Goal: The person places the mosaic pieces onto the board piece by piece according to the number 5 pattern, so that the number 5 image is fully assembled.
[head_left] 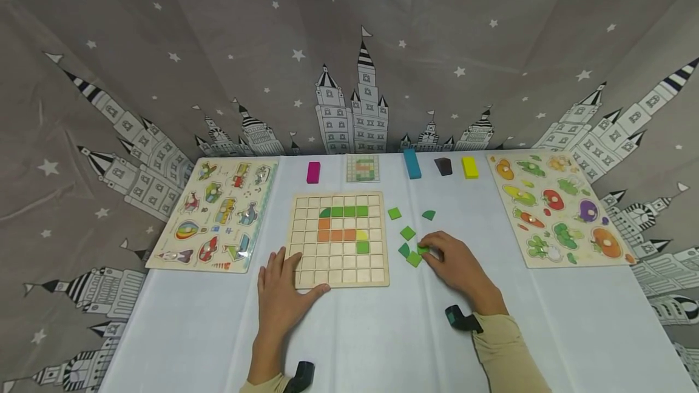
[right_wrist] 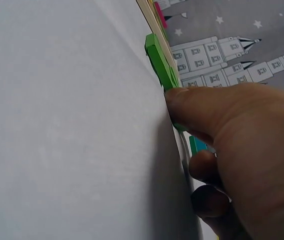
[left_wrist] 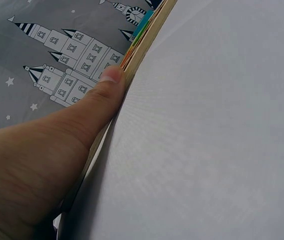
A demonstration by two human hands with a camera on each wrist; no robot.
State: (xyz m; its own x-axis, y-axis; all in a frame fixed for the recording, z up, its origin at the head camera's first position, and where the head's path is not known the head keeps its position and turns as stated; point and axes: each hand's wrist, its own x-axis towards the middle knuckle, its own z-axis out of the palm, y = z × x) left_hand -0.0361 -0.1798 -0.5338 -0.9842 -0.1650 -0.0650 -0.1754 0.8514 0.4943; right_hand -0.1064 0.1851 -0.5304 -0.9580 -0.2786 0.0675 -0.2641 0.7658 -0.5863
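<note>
A wooden grid board (head_left: 306, 281) lies in the middle of the table. On it green, orange and yellow tiles form a pattern, with a green row (head_left: 349, 211) at the top. My left hand (head_left: 281, 296) is spread at the board's lower left corner, the thumb along its front edge; the left wrist view shows that thumb (left_wrist: 112, 80) against the wood. To the right of the board, my right hand (head_left: 455, 262) pinches a green tile (head_left: 423, 249) between thumb and fingers. Several loose green tiles (head_left: 407, 233) lie around its fingertips, and a green quarter-round piece (head_left: 428, 214) lies farther back.
A small pattern card (head_left: 363, 168) is behind the board. Magenta (head_left: 314, 172), blue (head_left: 412, 164), black (head_left: 443, 166) and yellow (head_left: 469, 167) blocks line the back edge. A vehicle puzzle (head_left: 218, 217) lies at left, a vegetable puzzle (head_left: 562, 217) at right.
</note>
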